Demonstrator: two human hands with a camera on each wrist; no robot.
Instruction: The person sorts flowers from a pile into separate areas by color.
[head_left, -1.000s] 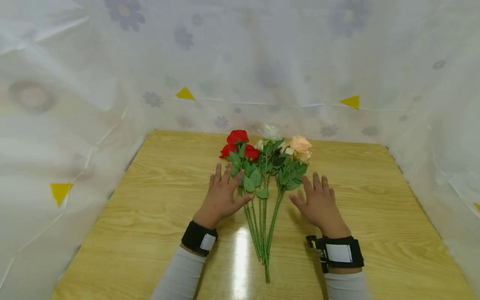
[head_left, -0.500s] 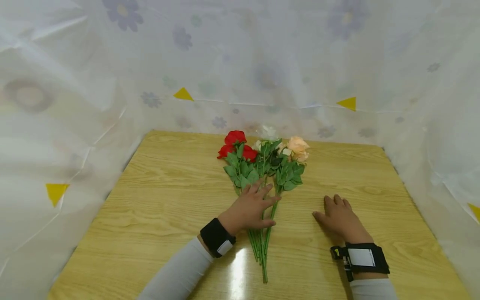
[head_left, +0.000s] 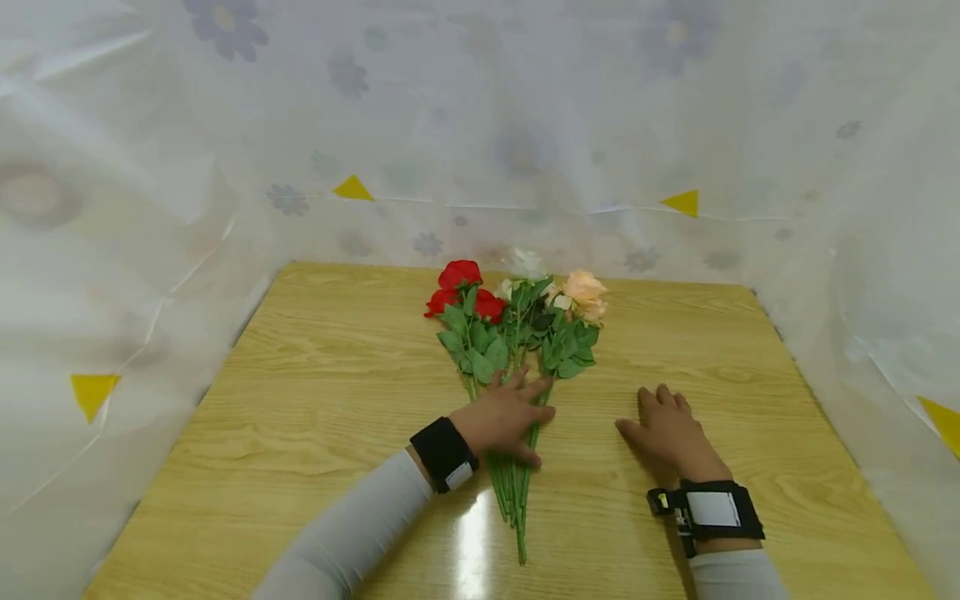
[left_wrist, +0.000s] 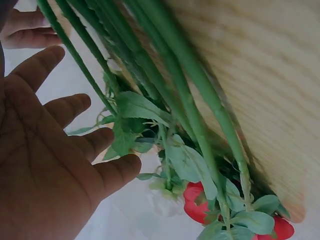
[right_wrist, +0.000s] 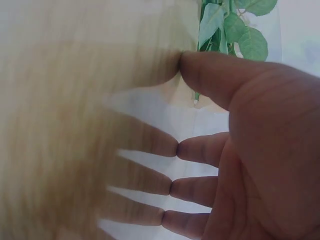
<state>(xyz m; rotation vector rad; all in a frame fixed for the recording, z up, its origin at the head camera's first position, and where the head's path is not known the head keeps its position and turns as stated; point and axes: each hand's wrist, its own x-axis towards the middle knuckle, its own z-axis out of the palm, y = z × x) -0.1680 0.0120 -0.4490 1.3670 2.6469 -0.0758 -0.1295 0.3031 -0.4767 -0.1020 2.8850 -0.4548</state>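
Several long-stemmed flowers lie together on the table: red roses (head_left: 460,273) on the left, white flowers (head_left: 525,264) in the middle, peach roses (head_left: 584,286) on the right. Their green stems (head_left: 520,517) point toward the person. Over the stems is the left hand (head_left: 501,421), fingers spread; the left wrist view shows its palm beside the stems (left_wrist: 200,95), not curled round them. To the right, apart from the flowers, the right hand (head_left: 670,432) rests its fingertips on the wood and holds nothing. Leaves (right_wrist: 251,42) show beyond its thumb in the right wrist view.
The wooden table (head_left: 322,367) reaches back to a pale flower-printed curtain (head_left: 420,100) that encloses it on three sides. Yellow triangles (head_left: 353,188) mark the curtain. A black band (head_left: 444,454) is worn on each wrist.
The left hand has moved right and nearer the person, from beside the red roses to over the stems. The right hand has drawn back to the right, away from the peach roses.
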